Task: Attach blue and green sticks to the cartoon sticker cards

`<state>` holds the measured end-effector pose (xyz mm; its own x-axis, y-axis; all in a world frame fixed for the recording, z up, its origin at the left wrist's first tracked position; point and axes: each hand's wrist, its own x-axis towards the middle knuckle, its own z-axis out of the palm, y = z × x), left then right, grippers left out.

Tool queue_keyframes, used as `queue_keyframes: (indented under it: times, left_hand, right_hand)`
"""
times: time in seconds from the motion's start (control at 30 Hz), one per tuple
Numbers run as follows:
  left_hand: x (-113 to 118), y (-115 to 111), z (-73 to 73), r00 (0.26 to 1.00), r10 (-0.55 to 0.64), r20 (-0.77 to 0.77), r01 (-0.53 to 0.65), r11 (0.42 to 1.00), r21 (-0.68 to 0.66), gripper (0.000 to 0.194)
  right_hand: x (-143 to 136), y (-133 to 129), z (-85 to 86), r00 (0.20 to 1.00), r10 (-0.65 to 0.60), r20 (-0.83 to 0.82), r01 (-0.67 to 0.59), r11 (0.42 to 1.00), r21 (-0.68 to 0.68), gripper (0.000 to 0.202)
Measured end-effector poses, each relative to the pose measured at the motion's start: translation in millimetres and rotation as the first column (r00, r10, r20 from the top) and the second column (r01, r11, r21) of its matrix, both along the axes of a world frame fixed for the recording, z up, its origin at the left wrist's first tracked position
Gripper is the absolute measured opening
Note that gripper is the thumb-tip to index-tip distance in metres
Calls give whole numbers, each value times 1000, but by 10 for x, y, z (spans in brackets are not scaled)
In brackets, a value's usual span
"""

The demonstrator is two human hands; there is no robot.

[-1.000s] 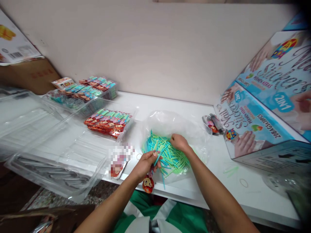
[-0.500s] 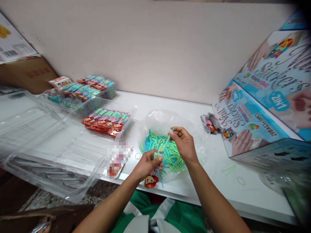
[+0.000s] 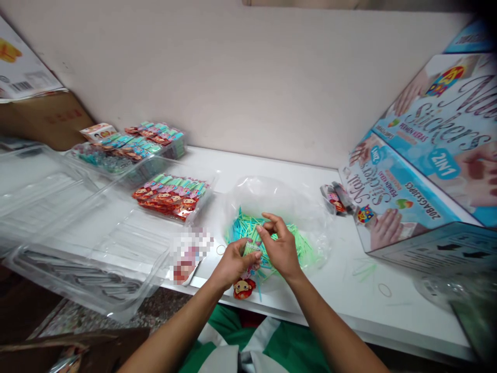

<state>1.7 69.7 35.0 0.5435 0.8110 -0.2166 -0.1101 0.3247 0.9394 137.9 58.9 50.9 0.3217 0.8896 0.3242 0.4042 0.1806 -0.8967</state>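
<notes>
My left hand [image 3: 235, 264] is closed around a small clear packet printed with a red-haired cartoon figure [image 3: 244, 289]. Green sticks [image 3: 253, 246] stand up from the packet's top end. Just above and to the right, my right hand [image 3: 278, 243] hovers with thumb and fingers apart, and no stick shows between them. Beneath both hands, a large clear plastic bag [image 3: 272, 189] lies spread open on the table. Loose thin green and blue sticks [image 3: 305, 248] are heaped in it, partly hidden by my right hand.
Filled cartoon packets [image 3: 171, 197] sit in a clear tray left of the bag, with more trays [image 3: 132, 147] behind. An empty clear tray [image 3: 128, 305] reaches over the table's front edge. Nail-sticker boxes [image 3: 404, 191] stand right. A rubber band [image 3: 384, 290] lies on the table [image 3: 349, 305].
My right hand has moved down and left toward the packet. The blue stick seen in its fingers earlier no longer shows there. My left hand keeps the packet in nearly the same place.
</notes>
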Motion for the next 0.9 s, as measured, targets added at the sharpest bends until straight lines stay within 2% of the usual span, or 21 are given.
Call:
queue_keyframes:
  times: [0.13,0.2,0.3,0.4,0.5,0.6,0.73,0.8,0.9]
  left_hand:
    - [-39,33,10,999,9,37,-9,1000,12,30]
    - [-57,54,3,997,25,68,-27,999,29,29]
    - [-75,69,9,996,46,71,-52,996,79,27]
    - [-90,53,64,997,57,50,-63,989,131,27]
    - [-121,22,166,997,73,37,-78,987,144,39]
    - [-166,4,278,995,89,51,-98,973,210,51]
    - [-205,-2,349,993,58,104,-79,973,215,52]
    - [-205,-13,337,993,45,105,-66,975,213,47]
    - [-205,-36,320,993,71,91,-91,967,237,25]
  right_hand:
    - [60,-82,-2,959,221,178,-227,974,10,18]
    - [94,-112,14,947,274,165,-274,961,-24,24]
    - [104,-144,46,966,256,32,-253,964,-82,40]
    - [80,-168,93,970,238,-42,-239,970,-40,33]
    - [76,-196,182,971,238,10,-238,970,49,32]
    - [110,-208,296,969,233,84,-241,966,98,36]
    - [141,-180,399,973,229,25,-230,967,113,39]
    - [126,-158,425,972,225,-69,-213,966,149,40]
    - [80,-123,469,938,305,-162,-287,949,128,39]
